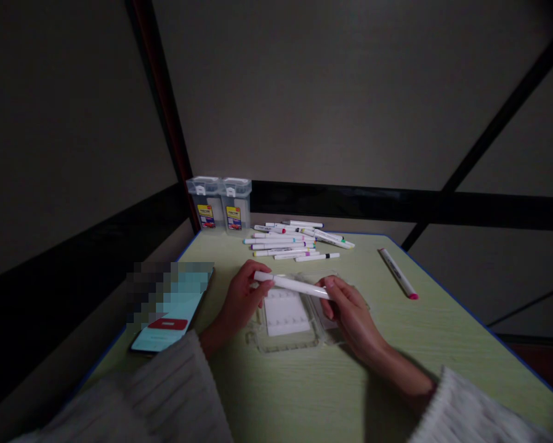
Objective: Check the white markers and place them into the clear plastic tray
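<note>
A white marker (299, 286) is held nearly level between my two hands, above an opened clear plastic case (288, 347). My left hand (247, 288) pinches the marker's left end, at what looks like its cap. The other end lies in the closed fingers of my right hand (345, 301), which hide its tip. White slotted inserts (286, 314) show inside the case under the marker. My right hand covers part of the case's right half.
Several white markers (286, 246) with coloured ends lie in a loose pile at the back. One pink-ended marker (399, 274) rests alone at the right. Two lidded clear boxes (221, 206) stand at the back left corner. A lit phone (175, 314) lies at the left edge.
</note>
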Available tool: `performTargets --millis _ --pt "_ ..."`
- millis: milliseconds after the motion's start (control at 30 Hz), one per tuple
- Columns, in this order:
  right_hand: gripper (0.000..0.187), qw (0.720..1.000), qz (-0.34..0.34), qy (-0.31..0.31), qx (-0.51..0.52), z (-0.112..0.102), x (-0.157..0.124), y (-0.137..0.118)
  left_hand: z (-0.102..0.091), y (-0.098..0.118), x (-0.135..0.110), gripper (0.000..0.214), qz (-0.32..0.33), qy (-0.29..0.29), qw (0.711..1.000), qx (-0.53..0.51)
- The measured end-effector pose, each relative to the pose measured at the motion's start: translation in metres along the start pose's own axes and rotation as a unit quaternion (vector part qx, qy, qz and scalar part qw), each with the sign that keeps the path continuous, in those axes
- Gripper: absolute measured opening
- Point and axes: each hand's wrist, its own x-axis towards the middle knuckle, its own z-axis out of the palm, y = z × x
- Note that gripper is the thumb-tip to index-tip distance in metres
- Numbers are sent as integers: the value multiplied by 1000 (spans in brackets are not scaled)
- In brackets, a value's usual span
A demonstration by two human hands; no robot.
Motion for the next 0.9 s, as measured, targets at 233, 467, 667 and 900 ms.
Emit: performTargets --millis 233,467,667,900 --pt "33 1000 -11 -1 -1 -1 -1 -1 -1 -4 -1 15 -13 -25 1000 9" --pt "32 1000 -14 1 -4 0 0 -1 -2 -4 -1 18 -23 -21 1000 -3" --pt "29 1000 -20 0 -11 -2 0 3 -2 -4 -1 19 -34 -8 999 -8" --pt "27 999 -38 0 -32 -2 0 3 -3 -7 1 21 -29 -6 1000 -6"
